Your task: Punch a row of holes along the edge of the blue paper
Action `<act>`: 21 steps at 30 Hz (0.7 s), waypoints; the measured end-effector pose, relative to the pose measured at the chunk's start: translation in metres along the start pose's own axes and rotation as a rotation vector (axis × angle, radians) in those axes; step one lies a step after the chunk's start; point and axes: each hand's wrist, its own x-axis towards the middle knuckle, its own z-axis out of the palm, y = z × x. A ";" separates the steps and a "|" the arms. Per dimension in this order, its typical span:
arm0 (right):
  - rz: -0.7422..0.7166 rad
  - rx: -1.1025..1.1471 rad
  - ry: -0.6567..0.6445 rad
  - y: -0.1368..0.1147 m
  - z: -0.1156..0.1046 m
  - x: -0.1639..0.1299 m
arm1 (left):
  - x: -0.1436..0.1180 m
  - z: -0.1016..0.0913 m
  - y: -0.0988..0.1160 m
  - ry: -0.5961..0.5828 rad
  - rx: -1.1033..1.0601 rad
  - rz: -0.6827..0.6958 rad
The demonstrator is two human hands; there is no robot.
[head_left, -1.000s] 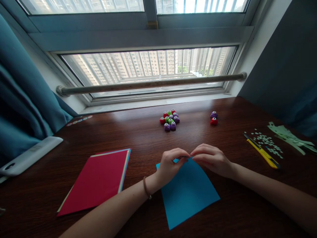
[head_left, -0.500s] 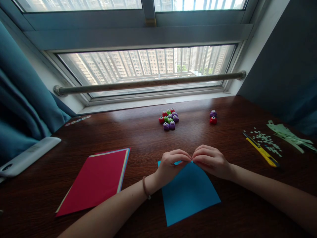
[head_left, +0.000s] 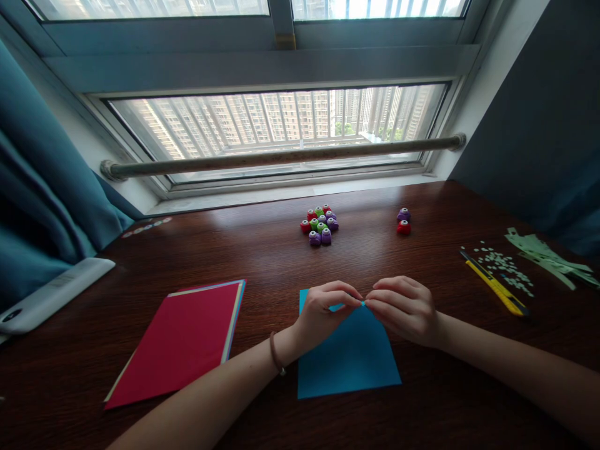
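Covering blue sheet's far edge, left hand, right hand

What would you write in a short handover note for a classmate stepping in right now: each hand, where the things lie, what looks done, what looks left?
Left hand: pinching the far edge of the blue paper sheet.
Right hand: pinching the same edge; fingertips of both hands meet there.
Sheet: lies flat on the wooden desk, with the far edge lifted at the pinch.
Nearby: stack of coloured paper to the left; cluster of small paper punches ahead, two more punches to its right; yellow utility knife beside green paper scraps.
Done: green paper already cut up; one blue sheet set out.
Left: no finished fold or cut shows on the blue sheet.
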 end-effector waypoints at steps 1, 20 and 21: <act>-0.024 -0.041 0.001 0.000 -0.001 -0.001 | 0.000 0.000 0.001 -0.005 -0.006 -0.007; -0.237 -0.304 0.086 -0.017 -0.032 0.019 | -0.004 0.018 0.036 -0.006 -0.946 -0.653; -0.223 -0.283 0.092 -0.018 -0.031 0.019 | -0.004 0.017 0.038 0.004 -0.951 -0.635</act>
